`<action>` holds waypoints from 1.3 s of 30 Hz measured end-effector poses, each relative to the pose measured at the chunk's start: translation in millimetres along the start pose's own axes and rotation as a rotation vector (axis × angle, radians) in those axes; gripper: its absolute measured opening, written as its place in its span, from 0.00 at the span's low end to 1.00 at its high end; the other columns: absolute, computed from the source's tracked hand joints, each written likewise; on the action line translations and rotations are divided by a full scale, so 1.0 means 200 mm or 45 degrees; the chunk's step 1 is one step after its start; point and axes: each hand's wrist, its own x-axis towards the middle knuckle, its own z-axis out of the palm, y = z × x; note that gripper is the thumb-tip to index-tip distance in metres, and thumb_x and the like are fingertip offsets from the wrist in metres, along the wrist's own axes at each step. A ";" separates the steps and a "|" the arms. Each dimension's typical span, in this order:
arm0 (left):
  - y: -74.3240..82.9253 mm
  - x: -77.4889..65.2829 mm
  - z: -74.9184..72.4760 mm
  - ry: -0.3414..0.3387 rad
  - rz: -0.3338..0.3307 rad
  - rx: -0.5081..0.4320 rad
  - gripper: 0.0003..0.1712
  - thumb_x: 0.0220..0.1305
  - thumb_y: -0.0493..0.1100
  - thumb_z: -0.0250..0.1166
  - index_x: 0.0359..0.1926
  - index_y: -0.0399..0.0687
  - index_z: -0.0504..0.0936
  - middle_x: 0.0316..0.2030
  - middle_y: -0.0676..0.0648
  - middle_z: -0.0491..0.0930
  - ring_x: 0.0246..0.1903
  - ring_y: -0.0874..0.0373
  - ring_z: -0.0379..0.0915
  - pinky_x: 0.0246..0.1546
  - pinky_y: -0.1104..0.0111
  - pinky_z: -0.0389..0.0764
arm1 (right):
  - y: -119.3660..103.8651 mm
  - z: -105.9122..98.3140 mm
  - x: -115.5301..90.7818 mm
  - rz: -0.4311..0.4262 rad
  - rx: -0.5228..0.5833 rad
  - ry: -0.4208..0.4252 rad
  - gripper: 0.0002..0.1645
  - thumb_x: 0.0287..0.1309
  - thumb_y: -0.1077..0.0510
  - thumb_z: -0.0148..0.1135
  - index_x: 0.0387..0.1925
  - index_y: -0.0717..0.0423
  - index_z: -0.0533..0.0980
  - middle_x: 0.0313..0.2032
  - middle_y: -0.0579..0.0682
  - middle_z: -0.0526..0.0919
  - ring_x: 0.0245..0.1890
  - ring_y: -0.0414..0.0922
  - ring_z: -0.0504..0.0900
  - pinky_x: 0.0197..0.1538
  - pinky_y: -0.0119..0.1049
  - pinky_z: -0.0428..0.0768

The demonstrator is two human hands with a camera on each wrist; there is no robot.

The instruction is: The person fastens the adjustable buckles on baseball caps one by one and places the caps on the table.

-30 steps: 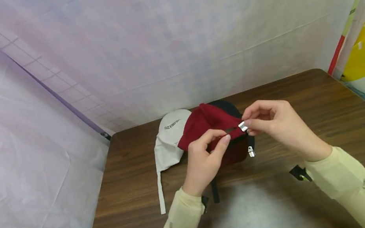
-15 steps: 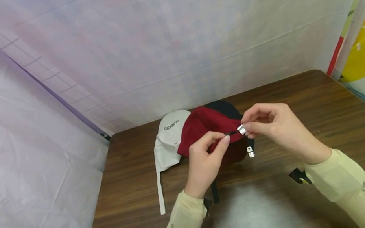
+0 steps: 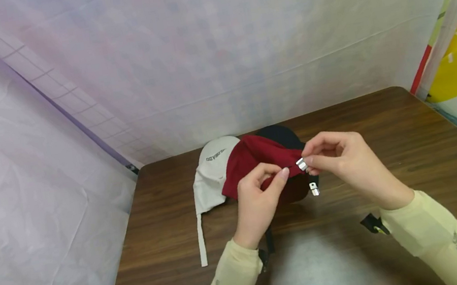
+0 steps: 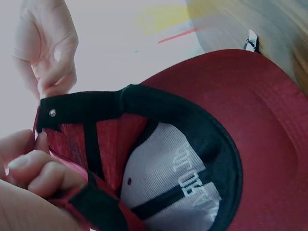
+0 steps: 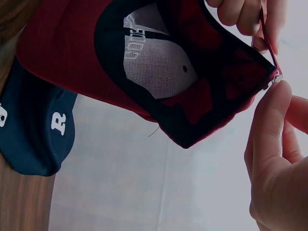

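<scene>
A dark red baseball cap [image 3: 242,162] is held up between both hands, its back strap and buckle nearest the fingers. With thumb and fingertips, my left hand [image 3: 260,200] pinches the thin red strap [image 5: 268,41]. The silver metal buckle [image 3: 301,165] is pinched between the thumb and index finger of my right hand [image 3: 344,164]. In the left wrist view, the cap's inside faces the camera, showing a black sweatband [image 4: 187,103] and a pale mesh panel [image 4: 154,163]. In the right wrist view, the strap runs taut from the left fingers to the buckle.
A white cap [image 3: 211,175] with dark lettering lies left on the wooden table [image 3: 161,253], its strap trailing forward. A navy cap [image 3: 279,137] with a white R lies behind the red one. Another silver buckle [image 3: 314,189] hangs near it. A fabric backdrop [image 3: 214,55] stands behind.
The right hand and buckle have shifted slightly left and down, closer to the left hand. The red cap has lowered and tilted a little. Both hands keep their pinch.
</scene>
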 end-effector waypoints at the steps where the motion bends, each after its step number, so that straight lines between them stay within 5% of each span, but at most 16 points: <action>1: 0.00 0.00 0.00 0.011 -0.006 0.006 0.04 0.65 0.40 0.70 0.37 0.44 0.86 0.19 0.49 0.77 0.17 0.61 0.61 0.18 0.70 0.62 | 0.00 0.00 0.00 -0.005 0.005 0.006 0.09 0.61 0.58 0.71 0.41 0.58 0.82 0.39 0.58 0.85 0.32 0.52 0.85 0.40 0.42 0.85; 10: 0.02 -0.01 0.02 0.096 0.022 0.033 0.09 0.64 0.49 0.72 0.36 0.50 0.90 0.29 0.57 0.86 0.29 0.61 0.77 0.28 0.69 0.77 | -0.01 0.03 -0.01 -0.072 0.032 0.072 0.07 0.60 0.61 0.72 0.39 0.57 0.82 0.35 0.59 0.85 0.30 0.52 0.85 0.39 0.42 0.86; 20: 0.04 -0.02 0.04 0.204 -0.056 -0.041 0.09 0.64 0.50 0.72 0.34 0.52 0.91 0.27 0.58 0.86 0.25 0.60 0.76 0.23 0.70 0.74 | 0.02 0.06 -0.04 -0.124 0.035 0.109 0.07 0.59 0.62 0.72 0.39 0.56 0.83 0.35 0.59 0.85 0.29 0.52 0.86 0.37 0.42 0.86; 39: 0.06 -0.04 0.04 0.283 -0.013 0.038 0.07 0.64 0.49 0.71 0.33 0.52 0.90 0.26 0.60 0.85 0.22 0.60 0.74 0.19 0.69 0.72 | 0.02 0.09 -0.06 -0.181 0.039 0.094 0.06 0.59 0.61 0.72 0.38 0.54 0.83 0.34 0.57 0.86 0.30 0.55 0.86 0.36 0.43 0.86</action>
